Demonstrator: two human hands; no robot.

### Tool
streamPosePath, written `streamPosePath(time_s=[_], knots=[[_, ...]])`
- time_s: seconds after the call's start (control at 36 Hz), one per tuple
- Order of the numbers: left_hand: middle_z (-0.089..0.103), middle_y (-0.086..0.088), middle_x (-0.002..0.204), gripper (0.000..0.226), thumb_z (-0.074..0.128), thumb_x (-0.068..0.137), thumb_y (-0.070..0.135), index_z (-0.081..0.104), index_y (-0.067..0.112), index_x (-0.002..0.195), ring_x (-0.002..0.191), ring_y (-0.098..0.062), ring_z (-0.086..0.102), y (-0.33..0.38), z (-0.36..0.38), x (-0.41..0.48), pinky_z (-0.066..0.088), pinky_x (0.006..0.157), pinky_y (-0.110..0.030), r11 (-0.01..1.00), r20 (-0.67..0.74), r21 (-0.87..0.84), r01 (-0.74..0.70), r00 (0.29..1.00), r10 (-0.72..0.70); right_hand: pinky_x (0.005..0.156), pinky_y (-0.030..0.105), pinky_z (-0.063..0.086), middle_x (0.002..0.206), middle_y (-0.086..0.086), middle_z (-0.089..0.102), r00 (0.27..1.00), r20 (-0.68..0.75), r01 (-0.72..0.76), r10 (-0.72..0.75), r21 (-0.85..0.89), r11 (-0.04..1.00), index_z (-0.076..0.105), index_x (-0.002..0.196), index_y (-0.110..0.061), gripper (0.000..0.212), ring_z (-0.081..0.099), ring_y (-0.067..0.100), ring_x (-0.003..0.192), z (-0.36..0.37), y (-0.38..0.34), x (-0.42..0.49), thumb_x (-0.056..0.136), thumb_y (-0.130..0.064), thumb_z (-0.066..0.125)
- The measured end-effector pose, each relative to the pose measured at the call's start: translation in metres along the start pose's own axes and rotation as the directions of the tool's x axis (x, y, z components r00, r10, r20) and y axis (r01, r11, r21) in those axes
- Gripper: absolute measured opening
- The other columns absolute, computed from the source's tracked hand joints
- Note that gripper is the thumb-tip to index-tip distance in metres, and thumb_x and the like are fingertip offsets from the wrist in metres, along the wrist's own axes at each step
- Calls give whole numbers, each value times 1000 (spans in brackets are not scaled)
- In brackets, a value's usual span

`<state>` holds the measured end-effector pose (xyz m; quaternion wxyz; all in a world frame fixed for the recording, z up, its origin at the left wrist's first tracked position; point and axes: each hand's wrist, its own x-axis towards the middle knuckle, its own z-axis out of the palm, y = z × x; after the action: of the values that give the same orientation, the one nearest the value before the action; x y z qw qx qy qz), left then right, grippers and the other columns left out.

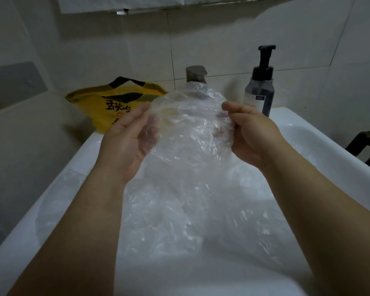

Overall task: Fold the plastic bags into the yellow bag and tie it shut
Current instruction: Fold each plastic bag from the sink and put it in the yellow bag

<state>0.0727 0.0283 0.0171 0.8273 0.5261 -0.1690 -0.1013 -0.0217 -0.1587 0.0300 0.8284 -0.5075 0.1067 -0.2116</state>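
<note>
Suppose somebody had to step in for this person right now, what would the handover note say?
Hands: left hand and right hand both grip one clear plastic bag, held up over the sink.
More crumpled clear bags lie in the basin.
The yellow bag sits at the sink's back left corner, not tied.
Done: nothing visibly folded.
Left: fold the bags, pack them in, tie.

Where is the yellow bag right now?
In the head view, the yellow bag lies at the back left corner of the sink, left of the faucet, partly behind the left hand.
</note>
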Motion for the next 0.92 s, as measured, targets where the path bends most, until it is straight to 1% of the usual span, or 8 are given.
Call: streamPosePath(time_s=[0.11, 0.31, 0.42, 0.56, 0.64, 0.75, 0.83, 0.92], knots=[[73, 1, 92, 15, 57, 93, 14, 69, 17, 101, 83, -9, 68, 1, -1, 2, 58, 66, -22, 1000, -13, 3, 26, 1000, -26, 76, 33, 57, 89, 8, 69, 995, 78, -66, 62, 44, 997, 62, 104, -2, 15, 69, 18, 77, 0, -3, -2, 92, -1, 53], [63, 6, 93, 38, 63, 86, -5, 64, 24, 110, 83, -4, 59, -4, -8, 4, 52, 70, -14, 958, -37, 276, -79, 995, 93, 95, 31, 49, 129, 12, 57, 994, 108, 14, 20, -311, 950, 48, 137, -3, 65, 60, 25, 109, -7, -1, 2, 78, 25, 52], [61, 17, 85, 46, 75, 81, 8, 65, 23, 124, 78, 1, 53, -10, -15, 3, 46, 78, -15, 694, -31, 698, -179, 960, 278, 74, 6, 43, 123, 0, 56, 989, 86, 149, -123, -667, 730, 50, 137, -12, 61, 54, 8, 101, -13, 4, 4, 82, 12, 63], [64, 8, 91, 26, 77, 81, 23, 72, 25, 106, 77, -2, 55, -10, -14, -2, 48, 76, -20, 520, 5, 821, -236, 914, 406, 55, -3, 36, 104, -9, 53, 950, 151, 274, -272, -821, 502, 56, 131, -15, 39, 45, -7, 75, -18, 9, 7, 92, -10, 60], [63, 8, 81, 15, 76, 82, 21, 68, 34, 80, 80, -11, 57, -6, -14, 0, 50, 77, -28, 666, -63, 715, -212, 929, 365, 60, 13, 42, 86, -12, 54, 939, 131, 285, -317, -815, 505, 62, 113, -17, 20, 49, 2, 72, -17, 9, 5, 95, -20, 56], [65, 5, 78, 15, 62, 91, 6, 61, 20, 86, 71, -5, 64, 0, -5, -1, 50, 66, -19, 948, -65, 293, -127, 986, 152, 82, 32, 50, 87, -3, 59, 959, 87, 266, -269, -598, 756, 57, 84, -23, 13, 58, 17, 87, -10, 4, 4, 95, -17, 53], [68, 3, 74, 12, 52, 95, 2, 58, 11, 91, 67, -6, 65, 4, 1, -3, 54, 64, -19, 996, 0, 64, -54, 999, 54, 97, 42, 45, 86, -1, 61, 969, 35, 242, -246, -358, 902, 63, 77, -19, 21, 58, 20, 92, -4, 3, 3, 92, -9, 52], [65, 1, 70, 11, 52, 96, 5, 58, 13, 91, 63, -6, 61, 3, 1, -3, 55, 60, -19, 997, 19, 73, -31, 999, 30, 84, 35, 45, 71, -5, 63, 964, -37, 254, -264, -175, 951, 71, 57, -17, 32, 57, 16, 82, -4, 1, 5, 85, -12, 55]])
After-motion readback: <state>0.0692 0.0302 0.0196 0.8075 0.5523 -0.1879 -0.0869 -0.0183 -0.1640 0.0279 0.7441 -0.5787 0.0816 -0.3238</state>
